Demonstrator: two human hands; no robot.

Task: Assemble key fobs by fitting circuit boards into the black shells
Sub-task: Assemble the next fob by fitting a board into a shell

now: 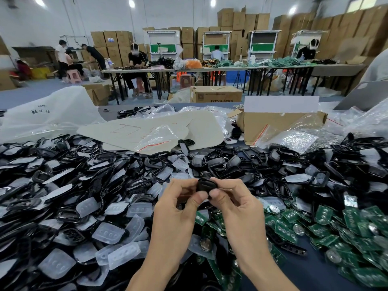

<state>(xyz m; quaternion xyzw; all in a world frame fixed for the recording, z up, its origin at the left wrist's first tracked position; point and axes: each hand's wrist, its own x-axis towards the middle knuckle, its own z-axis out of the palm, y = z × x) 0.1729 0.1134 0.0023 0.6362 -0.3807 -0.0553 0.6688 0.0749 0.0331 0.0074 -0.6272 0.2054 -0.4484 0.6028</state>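
Note:
A black key fob shell (205, 185) is held above the table's middle, pinched between both hands. My left hand (178, 203) grips its left side with thumb and fingers. My right hand (233, 201) grips its right side, thumb at the front. Whether a board sits inside the shell is hidden by my fingers. A wide heap of black shells (88, 164) and translucent button pads (109, 233) covers the left and centre. Green circuit boards (327, 229) with coin cells lie piled at the right.
A sheet of grey card (134, 129) and clear zip bags (159, 135) lie behind the heap. An open cardboard box (279, 120) stands at the back right. Large plastic bags (42, 116) sit at back left. People work at distant tables (189, 69).

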